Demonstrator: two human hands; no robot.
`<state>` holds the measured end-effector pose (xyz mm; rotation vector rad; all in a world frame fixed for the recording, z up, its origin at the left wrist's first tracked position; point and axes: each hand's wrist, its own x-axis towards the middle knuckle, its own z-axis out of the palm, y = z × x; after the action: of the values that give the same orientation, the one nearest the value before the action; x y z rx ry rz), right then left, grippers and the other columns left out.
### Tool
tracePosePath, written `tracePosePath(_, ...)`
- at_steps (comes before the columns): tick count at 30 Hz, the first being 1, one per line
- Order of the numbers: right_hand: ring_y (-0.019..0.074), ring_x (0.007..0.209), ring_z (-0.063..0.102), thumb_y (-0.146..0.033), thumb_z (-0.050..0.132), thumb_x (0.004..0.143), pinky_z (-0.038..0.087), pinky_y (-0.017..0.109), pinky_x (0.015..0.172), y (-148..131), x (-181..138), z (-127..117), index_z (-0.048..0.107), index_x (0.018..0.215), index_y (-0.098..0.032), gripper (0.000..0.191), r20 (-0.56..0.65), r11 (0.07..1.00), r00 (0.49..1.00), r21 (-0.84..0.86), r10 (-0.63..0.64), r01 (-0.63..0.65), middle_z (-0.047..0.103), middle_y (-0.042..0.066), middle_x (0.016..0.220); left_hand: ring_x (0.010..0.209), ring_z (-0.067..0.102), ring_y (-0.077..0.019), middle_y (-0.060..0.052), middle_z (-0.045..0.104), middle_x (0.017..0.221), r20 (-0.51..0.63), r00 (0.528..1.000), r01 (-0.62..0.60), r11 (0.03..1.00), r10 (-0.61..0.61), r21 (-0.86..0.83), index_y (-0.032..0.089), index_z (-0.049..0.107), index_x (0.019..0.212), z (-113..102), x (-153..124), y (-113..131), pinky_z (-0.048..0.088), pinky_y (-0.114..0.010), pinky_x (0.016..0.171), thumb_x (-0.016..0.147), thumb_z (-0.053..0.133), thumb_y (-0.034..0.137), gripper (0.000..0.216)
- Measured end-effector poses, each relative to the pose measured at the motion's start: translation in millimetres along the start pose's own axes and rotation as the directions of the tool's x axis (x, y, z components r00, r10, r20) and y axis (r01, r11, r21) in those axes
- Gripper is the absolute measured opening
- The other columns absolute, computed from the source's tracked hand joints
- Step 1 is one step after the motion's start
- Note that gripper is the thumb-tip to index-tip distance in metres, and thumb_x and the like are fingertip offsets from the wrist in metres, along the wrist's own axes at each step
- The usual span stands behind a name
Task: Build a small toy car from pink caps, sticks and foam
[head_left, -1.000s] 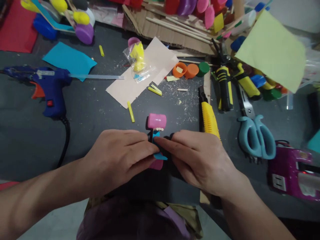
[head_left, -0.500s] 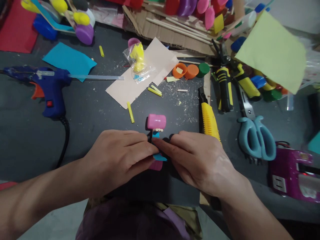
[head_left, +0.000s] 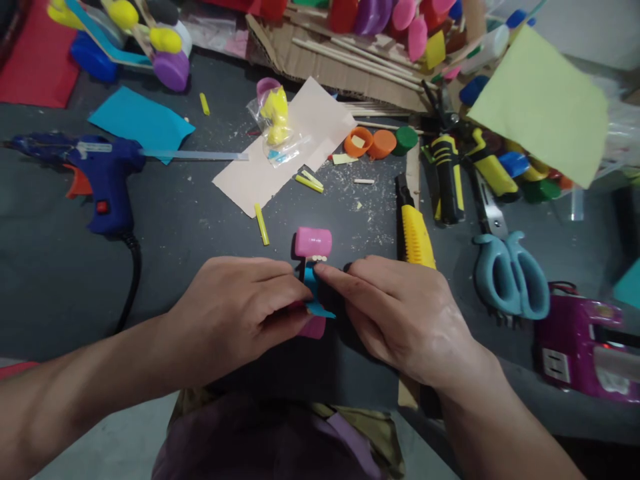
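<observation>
At the dial's centre, on the near part of the dark tabletop (head_left: 340, 387), the left hand (head_left: 245, 303), coming in from 9 o'clock, has its thumb and fingers closed in a pinch on a blue strip (head_left: 311, 283), whose loose end juts out toward 4. The right hand (head_left: 405, 313), at about 3, lays an extended forefinger by the strip's upper end, its other fingers curled under; whether they hold anything I cannot tell. Just beyond the strip, at 12, sit a row of small pale stick ends (head_left: 319, 258) and a pink cylinder (head_left: 313, 242); a second pink piece (head_left: 314, 328) shows at 6, partly covered by the left hand. Further out, a thin yellow piece (head_left: 261, 225) lies at 10, a pale sheet (head_left: 243, 183) at 11, and orange caps (head_left: 383, 143) at 1. A yellow cutter (head_left: 419, 237) rests between 2 and 3, blue-handled scissors (head_left: 513, 273) at 3, and a blue glue gun (head_left: 107, 177) between 9 and 10. Farthest, at 12, is corrugated cardboard (head_left: 280, 50) with thin sticks (head_left: 357, 63).
</observation>
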<state>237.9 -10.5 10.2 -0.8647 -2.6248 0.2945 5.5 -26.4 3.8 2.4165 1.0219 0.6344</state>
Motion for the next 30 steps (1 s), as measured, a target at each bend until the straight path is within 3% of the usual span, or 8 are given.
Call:
tracePosePath(4,0.0148,0.056,0.04,-0.012,0.041,0.103,0.028,0.03,0.051,0.8,-1.0,-2.4,0.073,0.107,-0.007,0.032,-0.03,0.999,1.0,0.036,0.007,-0.006,0.051,0.0,0.063,0.06,0.064,-0.0145,-0.001,0.07,0.072,-0.004,1.0,0.025,1.0,-0.025,-0.015,0.019,0.069,0.081,0.4,0.5,1.3,0.042,-0.028,0.051,0.101,0.052,0.031,0.028)
tracePosePath(9,0.0164,0.058,0.044,-0.013,0.042,0.103,0.029,0.033,0.051,0.7,-0.7,0.3,0.073,0.116,-0.008,0.034,0.041,0.999,0.999,0.049,-0.017,0.015,0.056,0.002,0.068,0.059,0.064,-0.0139,-0.001,0.072,0.075,-0.013,0.999,0.036,0.998,-0.037,-0.044,0.018,0.071,0.093,0.5,0.5,1.9,0.043,-0.027,0.053,0.101,0.054,0.032,0.023)
tracePosePath(22,0.0155,0.058,0.045,-0.012,0.043,0.102,0.031,0.031,0.052,-1.1,-0.9,4.3,0.07,0.121,-0.007,0.033,0.031,1.0,0.999,0.027,0.014,-0.015,0.055,0.001,0.067,0.062,0.062,-0.0137,-0.001,0.071,0.076,0.032,0.998,0.059,0.996,-0.057,-0.062,0.017,0.071,0.09,1.0,0.3,1.0,0.041,-0.026,0.055,0.098,0.055,0.026,0.02)
tracePosePath(30,0.0159,0.058,0.046,-0.012,0.042,0.103,0.034,0.031,0.053,-2.2,1.0,1.6,0.071,0.111,-0.006,0.031,-0.014,1.0,1.0,-0.027,0.002,-0.002,0.055,0.002,0.066,0.06,0.057,-0.0115,0.001,0.068,0.074,0.045,0.996,0.081,0.994,-0.078,-0.073,0.015,0.073,0.091,0.2,-0.9,2.7,0.037,-0.025,0.056,0.099,0.056,0.025,0.021)
